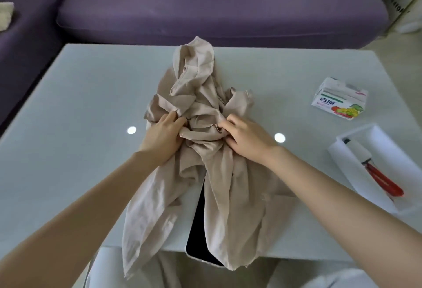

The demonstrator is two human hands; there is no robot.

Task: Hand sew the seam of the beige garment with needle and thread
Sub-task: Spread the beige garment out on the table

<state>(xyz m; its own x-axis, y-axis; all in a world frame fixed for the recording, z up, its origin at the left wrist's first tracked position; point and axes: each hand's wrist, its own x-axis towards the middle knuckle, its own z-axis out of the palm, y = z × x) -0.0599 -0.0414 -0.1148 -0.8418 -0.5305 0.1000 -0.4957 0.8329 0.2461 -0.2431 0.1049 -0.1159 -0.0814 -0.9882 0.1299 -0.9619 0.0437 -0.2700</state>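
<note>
— Where is the left hand [163,134]?
— Left of the table's [80,105] centre, palm down, forearm reaching in from the lower left. Its fingers curl into a fold of the beige garment [228,196] and grip it.
— How does the garment lie?
— Its long axis runs from the near edge, where its end hangs over, straight away toward the purple sofa [205,2] (the far end is bunched into a peak).
— The right hand [246,138]?
— Just right of the crumpled middle, knuckles up, fingertips pinching cloth. Farther right sit a printed carton [340,99] and a white tray [356,130] with a red-handled tool [386,181].
</note>
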